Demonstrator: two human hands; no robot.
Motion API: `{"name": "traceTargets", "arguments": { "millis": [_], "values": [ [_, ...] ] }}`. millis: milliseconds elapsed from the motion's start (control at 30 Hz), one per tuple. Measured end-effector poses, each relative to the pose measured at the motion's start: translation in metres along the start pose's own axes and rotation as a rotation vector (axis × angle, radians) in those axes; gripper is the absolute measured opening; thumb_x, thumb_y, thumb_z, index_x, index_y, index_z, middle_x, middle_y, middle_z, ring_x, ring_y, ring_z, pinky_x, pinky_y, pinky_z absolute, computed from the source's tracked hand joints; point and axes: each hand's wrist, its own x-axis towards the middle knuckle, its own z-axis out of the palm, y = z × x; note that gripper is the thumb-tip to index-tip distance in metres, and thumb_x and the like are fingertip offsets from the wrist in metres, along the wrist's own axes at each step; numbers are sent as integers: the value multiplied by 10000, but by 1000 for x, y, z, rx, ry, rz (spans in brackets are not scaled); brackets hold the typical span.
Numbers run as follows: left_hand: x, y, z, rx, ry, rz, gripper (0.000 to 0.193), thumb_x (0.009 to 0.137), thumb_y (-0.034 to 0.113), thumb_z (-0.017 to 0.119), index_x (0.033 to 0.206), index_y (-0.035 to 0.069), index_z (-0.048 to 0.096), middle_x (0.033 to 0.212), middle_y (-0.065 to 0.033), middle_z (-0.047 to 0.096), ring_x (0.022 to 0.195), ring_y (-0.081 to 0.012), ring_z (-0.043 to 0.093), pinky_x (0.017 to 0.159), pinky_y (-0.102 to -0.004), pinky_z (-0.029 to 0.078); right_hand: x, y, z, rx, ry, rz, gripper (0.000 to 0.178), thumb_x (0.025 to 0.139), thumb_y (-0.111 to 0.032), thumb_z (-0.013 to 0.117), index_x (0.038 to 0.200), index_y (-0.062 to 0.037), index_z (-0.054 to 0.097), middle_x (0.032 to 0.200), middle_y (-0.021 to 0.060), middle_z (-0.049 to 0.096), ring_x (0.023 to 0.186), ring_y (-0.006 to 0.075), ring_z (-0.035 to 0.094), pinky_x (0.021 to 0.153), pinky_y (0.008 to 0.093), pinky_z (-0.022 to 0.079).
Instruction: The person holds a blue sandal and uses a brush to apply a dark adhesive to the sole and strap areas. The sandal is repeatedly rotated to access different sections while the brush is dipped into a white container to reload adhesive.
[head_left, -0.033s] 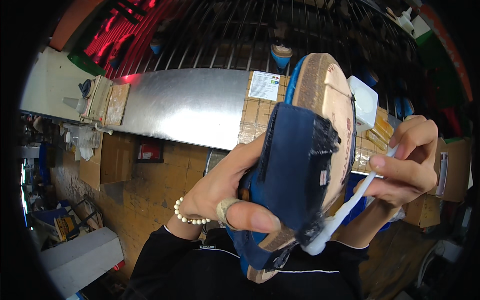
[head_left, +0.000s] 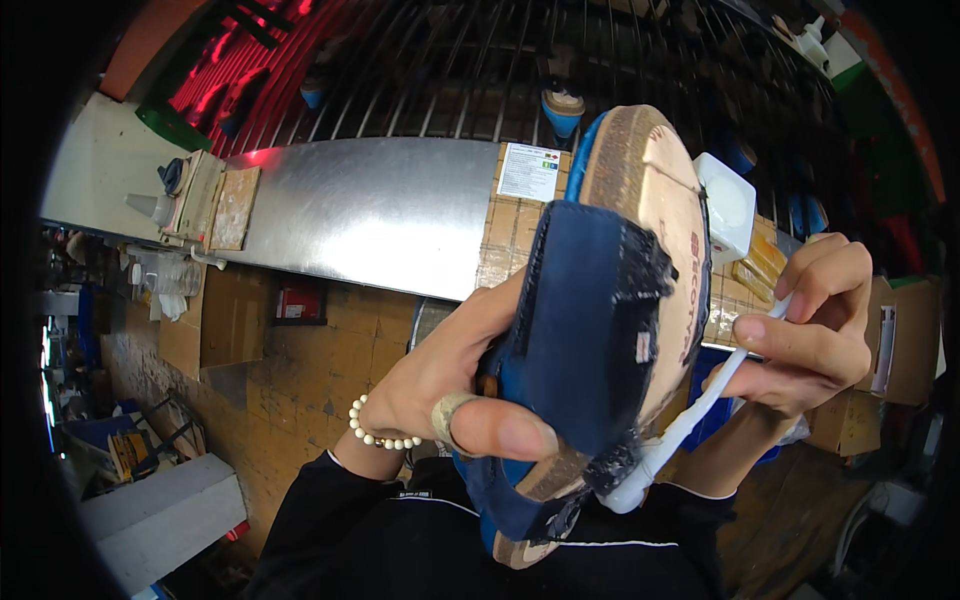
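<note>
My left hand (head_left: 455,375) grips a sandal (head_left: 580,320) from its left side, thumb across the lower part. Wide navy straps wrap round a brown cork edge, and their rough black ends lie on the beige underside (head_left: 672,235), which faces right. A blue shoe last (head_left: 590,150) shows along the far left edge. Between the thumb and fingers of my right hand (head_left: 815,325) is a slim white brush (head_left: 697,408), thick and glossy at its lower end. That end touches the sandal at or beside the lower strap end; bristles cannot be made out.
Beyond the sandal runs a metal bench (head_left: 360,215), with a printed sheet (head_left: 529,171) and a white container (head_left: 728,205). Rows of metal rollers lie behind, carrying a blue last (head_left: 563,112). Cardboard boxes (head_left: 910,330) stand at right.
The sandal has turned slightly and shifted a little left. My right hand and the brush have moved slightly left with it; both grips are the same.
</note>
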Motion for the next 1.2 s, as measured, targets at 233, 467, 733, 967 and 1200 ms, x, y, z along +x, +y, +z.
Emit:
{"name": "traceTargets", "arguments": {
  "millis": [233,467,733,967,1200],
  "values": [
    [12,-8,-10,-86,64,126,1000,794,662,567,1495,21,254,1397,-305,426,1276,-466,469,1036,-584,456,-21,-2,15,-237,156,268,492,500,-357,924,908,-111,800,852,4,414,750,129,419,614,231,308],
    [22,-1,-6,-265,183,234,1055,736,701,616,1447,-26,334,1357,-238,501,1248,-342,524,1045,-456,445,-11,-14,26,-264,163,274,457,490,-374,919,856,-126,800,908,25,395,773,141,429,620,242,338],
    [10,7,-7,-223,185,174,1040,732,658,666,1427,-50,355,1336,-217,527,1228,-305,550,1035,-422,459,5,-17,17,-427,66,162,433,723,-413,823,889,-19,757,977,58,424,768,135,433,654,258,342],
    [9,-1,-10,-252,205,193,998,762,624,671,1423,-57,360,1344,-200,524,1237,-277,544,1045,-400,447,-1,-4,22,-274,69,132,485,620,-439,857,893,-50,764,1013,63,409,818,161,433,671,276,341],
    [4,10,-9,-215,222,168,929,813,618,632,1415,-43,379,1335,-185,534,1224,-260,551,1039,-383,450,-3,-2,20,-228,15,98,468,536,-381,880,887,-90,776,1007,55,389,822,157,436,669,261,370]
  ]
}}
